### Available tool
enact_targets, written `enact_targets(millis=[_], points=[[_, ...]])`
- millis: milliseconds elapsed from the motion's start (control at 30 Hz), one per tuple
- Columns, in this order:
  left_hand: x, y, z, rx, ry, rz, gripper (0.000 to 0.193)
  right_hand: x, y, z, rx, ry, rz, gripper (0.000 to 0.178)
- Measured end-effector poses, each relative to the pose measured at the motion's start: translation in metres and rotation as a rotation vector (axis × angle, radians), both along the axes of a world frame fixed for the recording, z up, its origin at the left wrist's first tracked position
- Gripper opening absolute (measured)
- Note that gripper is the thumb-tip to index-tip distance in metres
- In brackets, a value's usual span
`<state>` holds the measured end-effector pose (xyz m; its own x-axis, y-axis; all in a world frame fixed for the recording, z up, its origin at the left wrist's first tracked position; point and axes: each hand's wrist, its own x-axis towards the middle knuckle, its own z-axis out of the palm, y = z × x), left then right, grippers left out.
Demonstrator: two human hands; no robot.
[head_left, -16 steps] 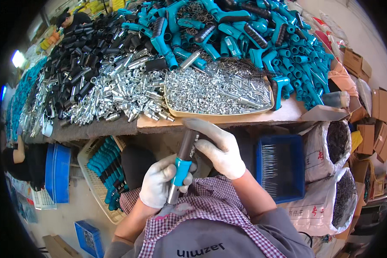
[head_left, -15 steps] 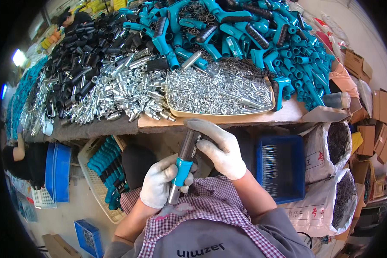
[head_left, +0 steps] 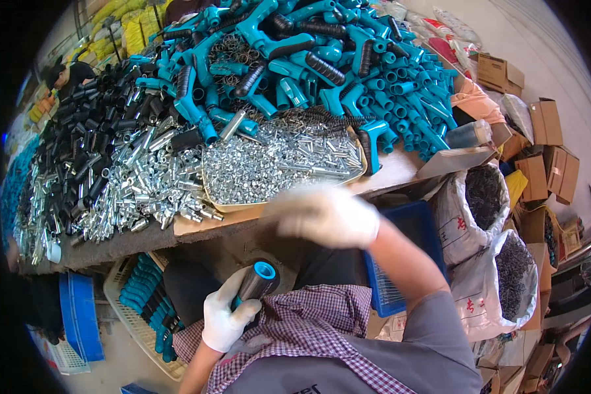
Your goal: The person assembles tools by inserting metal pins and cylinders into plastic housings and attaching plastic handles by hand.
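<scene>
My left hand (head_left: 223, 320), in a white glove, is closed around a dark cylindrical tool housing (head_left: 251, 286) above my lap. Its open end faces up and shows a teal ring inside. My right hand (head_left: 328, 213), gloved too, is lifted over the table's front edge beside the shallow tray (head_left: 226, 208). Motion smears its fingers, so neither their position nor anything in them can be made out. Small silver metal parts (head_left: 243, 174) fill the tray. Beyond it are piled teal pistol-shaped housings (head_left: 194, 102) with black grips.
Silver fittings (head_left: 134, 180) and black sleeves (head_left: 79, 141) are heaped on the table's left. Teal tubes (head_left: 407, 105) lie at the right. Under the table stand a cream basket (head_left: 121, 315) of teal-and-black pieces, a blue bin (head_left: 387, 299) and white sacks (head_left: 453, 226). Another person (head_left: 79, 73) is far left.
My right hand has left the housing and moved up toward the tray. My left hand has lowered the housing, and its teal-ringed end now faces up. The view has shifted right.
</scene>
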<state>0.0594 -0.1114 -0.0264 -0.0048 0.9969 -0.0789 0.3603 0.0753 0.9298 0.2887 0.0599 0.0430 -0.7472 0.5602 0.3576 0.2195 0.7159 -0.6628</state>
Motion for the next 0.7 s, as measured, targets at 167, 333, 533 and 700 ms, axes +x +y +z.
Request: enact_targets(millis=[167,333,533,700], points=[[-0.001,-0.001,0.004,0.026,-0.029,0.018,0.066,0.084,0.112,-0.009,0.639,-0.587,-0.974,0.015],[0.002,-0.003,0.005,0.015,-0.041,0.054,0.064,0.092,0.134,-0.031,0.625,-0.596,-0.828,0.014],[-0.002,0.002,0.008,0.026,-0.12,0.081,0.063,0.108,0.15,-0.027,0.469,-0.079,-0.868,0.016],[-0.003,0.005,0.006,0.056,-0.179,0.144,0.072,0.07,0.118,-0.007,0.168,0.399,-0.8,0.014]])
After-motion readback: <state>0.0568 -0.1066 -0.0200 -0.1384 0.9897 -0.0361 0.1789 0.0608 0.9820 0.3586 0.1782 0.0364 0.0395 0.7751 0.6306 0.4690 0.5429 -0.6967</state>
